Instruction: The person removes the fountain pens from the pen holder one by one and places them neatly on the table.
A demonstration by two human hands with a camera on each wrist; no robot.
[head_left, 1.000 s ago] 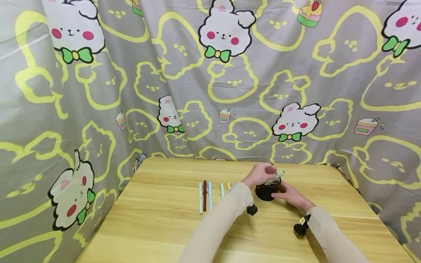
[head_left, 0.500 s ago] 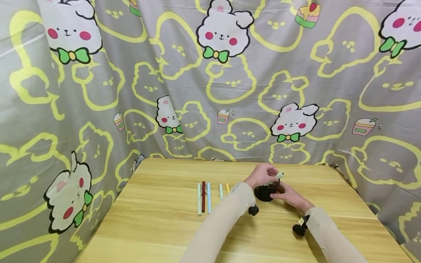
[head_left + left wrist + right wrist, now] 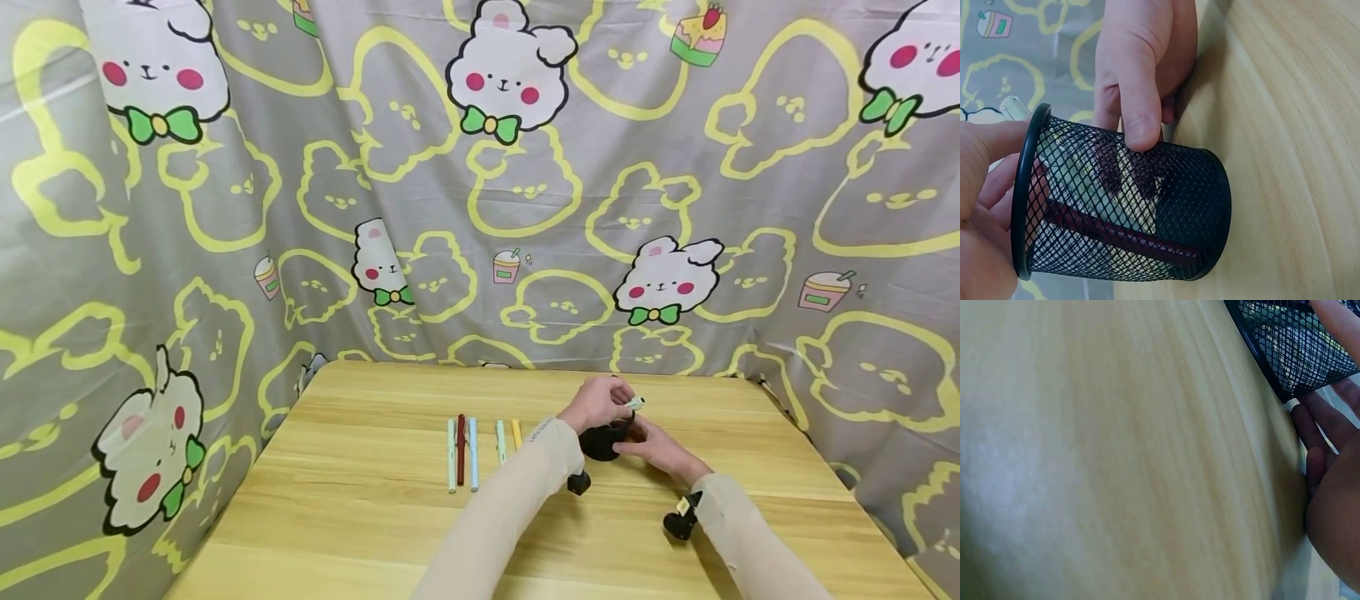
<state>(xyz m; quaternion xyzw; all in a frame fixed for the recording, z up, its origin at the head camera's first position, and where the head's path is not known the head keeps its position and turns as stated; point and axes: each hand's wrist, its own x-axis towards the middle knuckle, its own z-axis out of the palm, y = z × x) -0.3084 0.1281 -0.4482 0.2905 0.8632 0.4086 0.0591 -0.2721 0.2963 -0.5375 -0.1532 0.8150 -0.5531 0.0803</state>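
Black mesh cup (image 3: 604,442) stands upright on the wooden table (image 3: 360,525), at about 4 o'clock from the middle of the head view. Through its mesh, the left wrist view shows you a dark red pen (image 3: 1125,240) leaning inside, its lower end near the base. A pale green pen (image 3: 636,403) slants through the cup's mouth, with one end poking out past the rim. Your left hand (image 3: 598,402), at 12 o'clock over the cup, pinches that pen; your right hand (image 3: 658,450), at 3 o'clock, grips the side of the cup, thumb against the mesh.

Toward 9 o'clock from the cup, five pens lie side by side on the table: from the far end inward, a mint pen (image 3: 452,457), a maroon pen (image 3: 461,452), a light blue pen (image 3: 473,457), a second mint pen (image 3: 501,440) and a yellow pen (image 3: 517,432), the last two partly hidden by your left sleeve (image 3: 510,508).

You look to be partway through: one pen rests in the cup, one is at the mouth and not yet released, and five remain outside. Whether the mesh hides any others, you cannot tell.
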